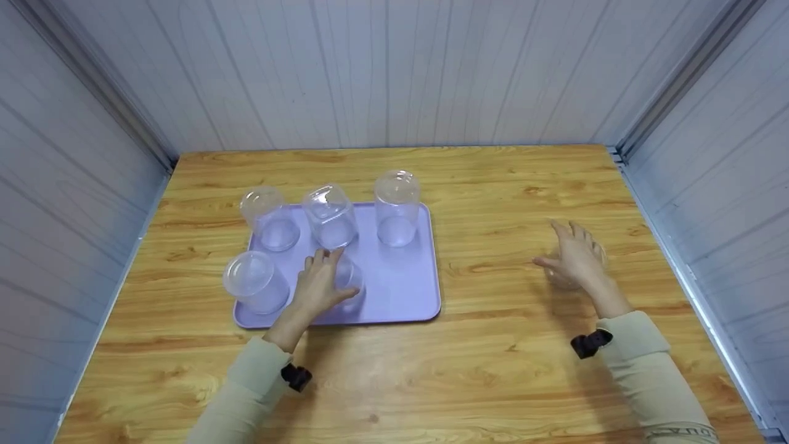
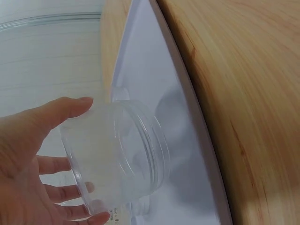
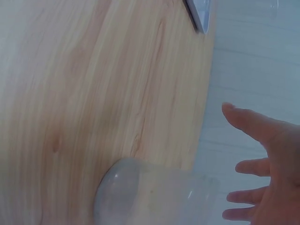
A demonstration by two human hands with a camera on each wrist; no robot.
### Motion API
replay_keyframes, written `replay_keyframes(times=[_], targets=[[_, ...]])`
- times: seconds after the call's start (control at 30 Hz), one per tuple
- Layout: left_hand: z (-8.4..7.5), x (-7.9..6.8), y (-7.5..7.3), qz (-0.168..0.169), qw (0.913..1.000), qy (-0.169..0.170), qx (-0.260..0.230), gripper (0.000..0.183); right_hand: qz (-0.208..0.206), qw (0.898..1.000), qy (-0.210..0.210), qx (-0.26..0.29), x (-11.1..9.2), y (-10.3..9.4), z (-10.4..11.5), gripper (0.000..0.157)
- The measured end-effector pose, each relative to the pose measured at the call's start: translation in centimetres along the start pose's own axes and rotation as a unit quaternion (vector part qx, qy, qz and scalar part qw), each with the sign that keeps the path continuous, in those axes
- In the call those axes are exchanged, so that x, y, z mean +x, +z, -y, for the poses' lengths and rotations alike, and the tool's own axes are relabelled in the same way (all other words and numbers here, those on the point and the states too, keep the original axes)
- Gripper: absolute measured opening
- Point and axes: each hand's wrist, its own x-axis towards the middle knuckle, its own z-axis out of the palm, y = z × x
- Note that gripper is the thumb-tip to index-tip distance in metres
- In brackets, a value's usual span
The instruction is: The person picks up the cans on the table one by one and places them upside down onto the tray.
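My left hand (image 1: 317,285) holds a clear plastic jar (image 2: 112,150) at the front middle of the lilac tray (image 1: 394,296). In the left wrist view the thumb lies along one side of the jar and the fingers curl round the other, with its ringed end facing the tray. Out on the bare wood to the right, my right hand (image 1: 578,259) is spread above another clear jar (image 3: 154,197). Its thumb and fingers stand apart from each other and hold nothing. From the head view this hand covers most of that jar.
More clear jars stand on the tray: one at front left (image 1: 256,283), one at back left (image 1: 271,219), a squarish one (image 1: 331,216) at back middle and a tall one (image 1: 397,209) at back right. Pale panel walls (image 1: 382,74) border the wooden table (image 1: 493,370) on three sides.
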Motion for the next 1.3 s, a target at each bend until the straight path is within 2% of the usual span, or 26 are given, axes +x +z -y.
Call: replay_keyframes(times=[0.23, 0.5, 0.7, 0.83, 1.3], targets=[[0.2, 0.1, 0.2, 0.002, 0.9998, -0.006, 0.017, 0.082, 0.002, 1.0, 0.023, -0.004, 0.0, 0.0, -1.1, 0.091], [0.5, 0.2, 0.3, 0.007, 0.9994, -0.008, 0.033, 0.082, 0.012, 0.998, 0.065, 0.01, 0.1, -0.1, -2.3, 0.101], [0.6, 0.3, 0.3, 0.028, 0.9988, -0.012, 0.039, 0.084, 0.028, 0.996, 0.087, 0.014, 0.2, -0.3, -2.7, 0.102], [0.5, 0.5, 0.3, 0.04, 0.998, -0.015, 0.046, 0.085, 0.038, 0.995, 0.092, 0.016, 0.4, -0.4, -3.0, 0.098], [0.4, 0.8, 0.5, 0.043, 0.9973, -0.02, 0.056, 0.083, 0.045, 0.994, 0.093, 0.029, 0.5, -0.4, -3.3, 0.096]])
